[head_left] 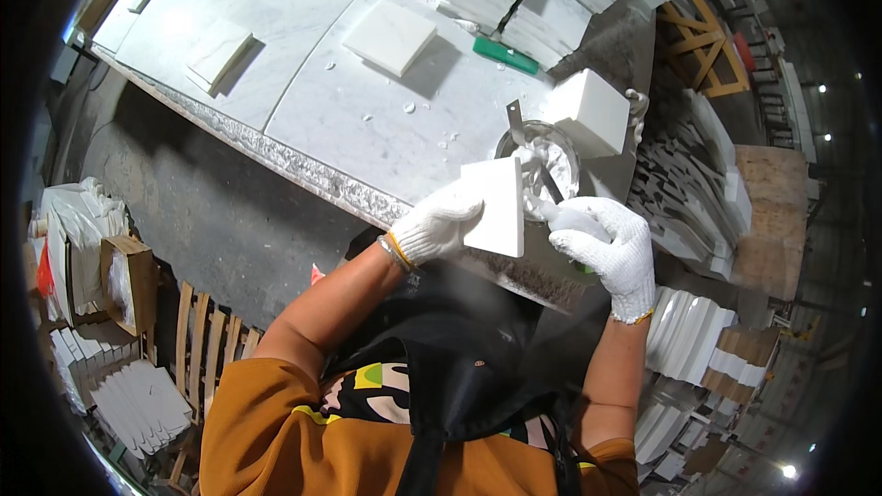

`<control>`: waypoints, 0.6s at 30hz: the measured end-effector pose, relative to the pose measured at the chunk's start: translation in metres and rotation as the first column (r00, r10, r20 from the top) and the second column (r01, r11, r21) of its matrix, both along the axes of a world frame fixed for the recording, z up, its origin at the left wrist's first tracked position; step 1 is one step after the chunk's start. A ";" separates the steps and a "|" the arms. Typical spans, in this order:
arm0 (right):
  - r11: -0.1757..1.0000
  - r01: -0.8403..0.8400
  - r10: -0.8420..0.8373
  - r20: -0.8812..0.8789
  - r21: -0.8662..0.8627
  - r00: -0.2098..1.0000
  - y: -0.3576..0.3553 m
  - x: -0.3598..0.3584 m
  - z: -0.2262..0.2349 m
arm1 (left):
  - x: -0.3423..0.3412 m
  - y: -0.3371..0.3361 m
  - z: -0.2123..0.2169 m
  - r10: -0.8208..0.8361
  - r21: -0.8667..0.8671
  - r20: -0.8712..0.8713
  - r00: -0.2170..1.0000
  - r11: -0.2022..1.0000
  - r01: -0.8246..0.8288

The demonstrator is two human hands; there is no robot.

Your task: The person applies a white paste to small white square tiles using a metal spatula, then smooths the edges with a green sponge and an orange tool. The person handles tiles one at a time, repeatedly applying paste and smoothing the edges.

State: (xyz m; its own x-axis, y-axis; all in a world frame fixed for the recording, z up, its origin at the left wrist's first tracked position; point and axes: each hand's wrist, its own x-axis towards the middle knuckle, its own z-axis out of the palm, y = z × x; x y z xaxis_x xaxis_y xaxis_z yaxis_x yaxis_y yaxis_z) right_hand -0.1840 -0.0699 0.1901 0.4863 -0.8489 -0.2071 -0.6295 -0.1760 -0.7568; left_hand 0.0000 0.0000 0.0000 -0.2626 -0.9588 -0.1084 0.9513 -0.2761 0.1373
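Note:
My left hand [436,225], in a white knitted glove, grips a white marble tile [501,211] by its left edge, holding it up in front of the bench's near edge. Just right of the tile, my right hand [614,253], gloved too, is closed around a blurred putty knife [581,220] with white paste at its tip; a bit of green shows below the fingers. Behind that tip stands a round metal bowl [577,161] of white paste [551,152]. A flat metal scraper [515,119] and a dark stick [551,184] rest in the bowl.
A white block [593,112] stands beside the bowl. On the marble slab [340,129] lie a square tile [390,37], another tile [219,53], white crumbs and a green bar [505,55]. Stacked marble pieces [514,0] rise behind. Stone strips [689,174] fill the right; pallets [211,340] stand lower left.

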 end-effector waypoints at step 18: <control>0.982 0.094 -0.133 0.245 0.165 0.960 -0.010 -0.023 -0.021 | -0.001 0.000 0.009 0.032 0.018 -0.023 0.999 0.999 -0.032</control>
